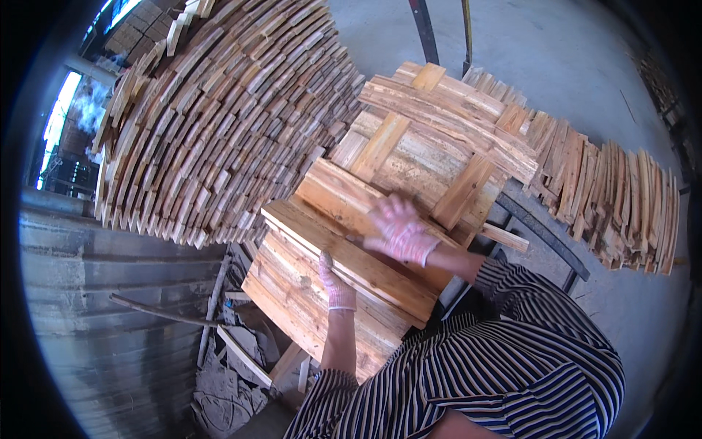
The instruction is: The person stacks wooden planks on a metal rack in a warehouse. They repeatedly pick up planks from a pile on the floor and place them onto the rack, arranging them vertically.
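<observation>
My left hand [336, 287], in a pale pink-and-white knit glove, holds the near edge of a long wooden board [351, 261]. Its thumb or finger points up along the edge, and the other fingers are hidden. My right hand [401, 230], gloved alike, is over the boards just beyond, fingers spread and slightly blurred; whether it touches the wood I cannot tell. Under and nearer than the held board lie wide planks [292, 282]. Farther off, a panel [417, 161] of planks carries two crosswise slats [464, 192], with more long planks [446, 113] on its far side.
A tall stack of cut boards [227, 124] rises at the left. Rows of upright slats [614, 194] stand at the right beside a dark metal bar [545, 230]. Wood scraps and debris [234, 366] lie at lower left, by a corrugated metal wall [131, 293]. Grey floor [556, 66] spreads beyond.
</observation>
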